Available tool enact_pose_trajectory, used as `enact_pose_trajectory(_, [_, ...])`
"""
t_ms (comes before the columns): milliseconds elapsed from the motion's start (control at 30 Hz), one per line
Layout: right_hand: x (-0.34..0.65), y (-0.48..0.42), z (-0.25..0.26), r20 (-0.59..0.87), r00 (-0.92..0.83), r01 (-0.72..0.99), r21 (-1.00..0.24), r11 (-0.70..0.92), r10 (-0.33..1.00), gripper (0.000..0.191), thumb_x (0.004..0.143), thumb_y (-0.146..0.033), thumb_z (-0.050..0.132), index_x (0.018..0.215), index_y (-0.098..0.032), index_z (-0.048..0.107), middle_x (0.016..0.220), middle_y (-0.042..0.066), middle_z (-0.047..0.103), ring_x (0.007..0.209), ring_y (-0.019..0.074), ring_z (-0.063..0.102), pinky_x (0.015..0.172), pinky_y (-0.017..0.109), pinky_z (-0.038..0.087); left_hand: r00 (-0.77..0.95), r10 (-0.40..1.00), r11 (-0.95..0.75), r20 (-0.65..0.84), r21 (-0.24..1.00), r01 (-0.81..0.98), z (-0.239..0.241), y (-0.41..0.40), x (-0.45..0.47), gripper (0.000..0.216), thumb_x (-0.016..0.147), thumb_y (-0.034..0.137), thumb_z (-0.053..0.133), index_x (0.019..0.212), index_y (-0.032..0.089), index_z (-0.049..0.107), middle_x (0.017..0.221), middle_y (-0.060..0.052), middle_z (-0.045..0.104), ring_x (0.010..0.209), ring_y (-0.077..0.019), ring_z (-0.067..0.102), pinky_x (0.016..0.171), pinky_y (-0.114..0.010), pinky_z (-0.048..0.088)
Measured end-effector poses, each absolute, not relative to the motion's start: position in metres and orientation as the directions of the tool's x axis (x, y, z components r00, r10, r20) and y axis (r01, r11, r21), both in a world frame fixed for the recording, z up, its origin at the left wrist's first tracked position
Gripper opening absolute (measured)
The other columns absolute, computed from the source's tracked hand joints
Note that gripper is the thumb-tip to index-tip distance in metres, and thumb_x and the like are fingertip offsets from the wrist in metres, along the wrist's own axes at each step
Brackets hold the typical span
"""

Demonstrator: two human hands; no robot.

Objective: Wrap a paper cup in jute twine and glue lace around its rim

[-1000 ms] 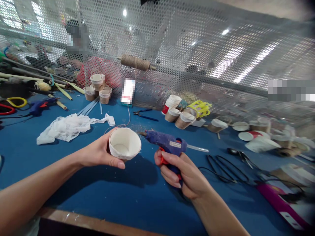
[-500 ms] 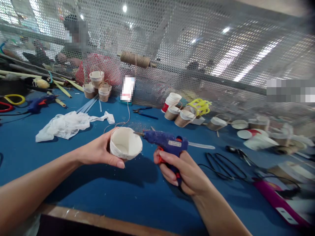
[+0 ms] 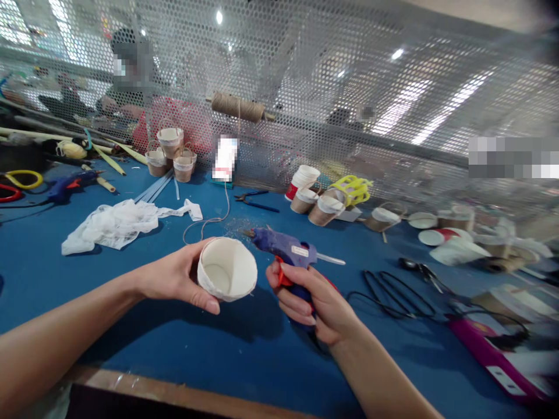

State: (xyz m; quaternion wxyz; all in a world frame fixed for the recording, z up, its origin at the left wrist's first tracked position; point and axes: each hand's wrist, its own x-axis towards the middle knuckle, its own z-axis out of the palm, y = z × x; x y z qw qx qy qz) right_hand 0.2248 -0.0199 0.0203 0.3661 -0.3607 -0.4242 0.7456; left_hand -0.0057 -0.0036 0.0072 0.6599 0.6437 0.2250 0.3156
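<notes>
My left hand (image 3: pixel 177 278) is closed around a white paper cup (image 3: pixel 227 269), its open mouth tilted toward me, held above the blue table (image 3: pixel 227 349). My right hand (image 3: pixel 314 299) grips a blue glue gun (image 3: pixel 286 251) by its handle, a finger on the orange trigger. The gun's nozzle points left and sits just behind the cup's right rim, close to it. A clear glue stick juts from the gun's back end.
White gauze cloth (image 3: pixel 116 223) lies at the left. Twine-wrapped cups (image 3: pixel 170 154) stand at the back left, more cups (image 3: pixel 317 201) at centre. Scissors (image 3: pixel 425 273), black cable (image 3: pixel 386 294), pliers (image 3: pixel 255 201), a twine spool (image 3: pixel 238 107) on the mesh fence; a person sits beyond it.
The cup has dropped slightly and moved toward me. The glue gun's nozzle went to the cup's rim, then drew back a little; the gun now sits lower and nearer.
</notes>
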Motion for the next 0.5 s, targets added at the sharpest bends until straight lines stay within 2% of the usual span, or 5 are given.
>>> enact_pose_trajectory(300, [0.2220,-0.0218,0.0195,-0.274,-0.557,-0.241,-0.850,-0.468,0.784,0.024,0.076,-0.034,0.062,0.064,-0.013,0.062,0.035,-0.009,0.033,0.028,0.0001,0.019,0.026,0.010,0.017,0.713,0.692,0.037,0.116,0.980,-0.196,0.0050,-0.0018,-0.0069,0.066,0.054,0.015,0.080,0.112,0.017,0.048,0.088,-0.002,0.058,0.075,-0.0127,0.052,0.067,-0.023,0.044])
enact_pose_trajectory(400, [0.2237,-0.0223,0.0198,-0.264,-0.553,-0.208,-0.875,-0.438,0.790,0.026,0.076,-0.035,0.061,0.063,-0.013,0.060,0.035,-0.010,0.033,0.028,0.0005,0.020,0.027,0.012,0.016,0.729,0.675,0.059,0.112,0.977,-0.205,0.0041,-0.0016,-0.0079,0.064,0.055,0.020,0.080,0.111,0.016,0.049,0.088,-0.004,0.059,0.074,-0.0138,0.053,0.065,-0.024,0.044])
enact_pose_trajectory(500, [0.2273,-0.0243,0.0229,-0.227,-0.479,-0.117,-0.941,-0.318,0.848,0.025,0.077,-0.035,0.060,0.066,-0.013,0.059,0.035,-0.009,0.035,0.028,0.0012,0.024,0.028,0.014,0.018,0.736,0.669,0.066,0.100,0.979,-0.193,0.0044,-0.0011,-0.0087,0.065,0.056,0.025,0.080,0.111,0.015,0.048,0.087,-0.004,0.059,0.073,-0.0140,0.053,0.064,-0.025,0.044])
